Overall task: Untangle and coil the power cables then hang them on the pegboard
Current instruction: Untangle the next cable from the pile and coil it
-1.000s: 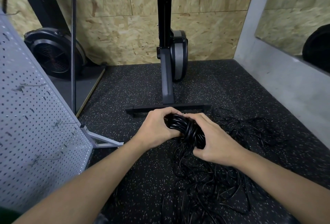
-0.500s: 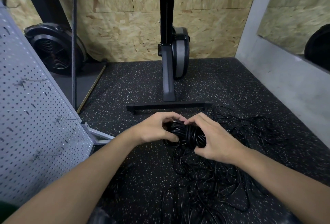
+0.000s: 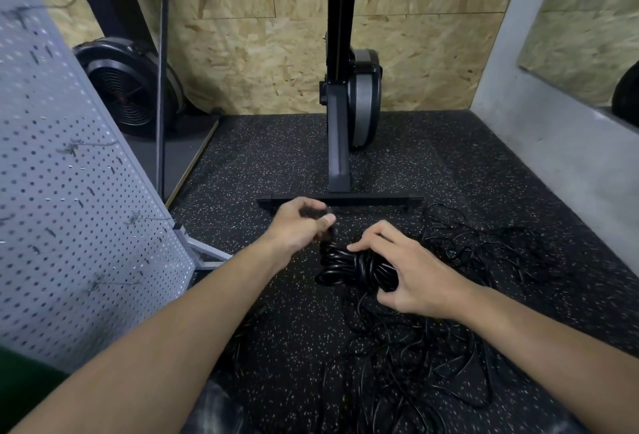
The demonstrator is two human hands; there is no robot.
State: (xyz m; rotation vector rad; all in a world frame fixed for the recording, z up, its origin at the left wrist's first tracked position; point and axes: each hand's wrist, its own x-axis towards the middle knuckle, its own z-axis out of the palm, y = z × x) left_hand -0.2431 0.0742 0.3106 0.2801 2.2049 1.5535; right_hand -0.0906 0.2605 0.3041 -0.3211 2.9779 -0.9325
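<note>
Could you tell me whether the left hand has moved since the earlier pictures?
Yes. The left hand has come off the cable bundle, toward the machine's base bar, gripping a cable end.

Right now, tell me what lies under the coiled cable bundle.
Under the coiled cable bundle: loose tangled cable on speckled rubber floor. The bundle covers whatever lies directly beneath.

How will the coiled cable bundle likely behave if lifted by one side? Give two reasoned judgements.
Probably floppy: the coiled cable bundle bends around the grip of the right hand. Likely to unravel: no tie shows, the left hand pinches one strand, and loose cable trails below.
</note>
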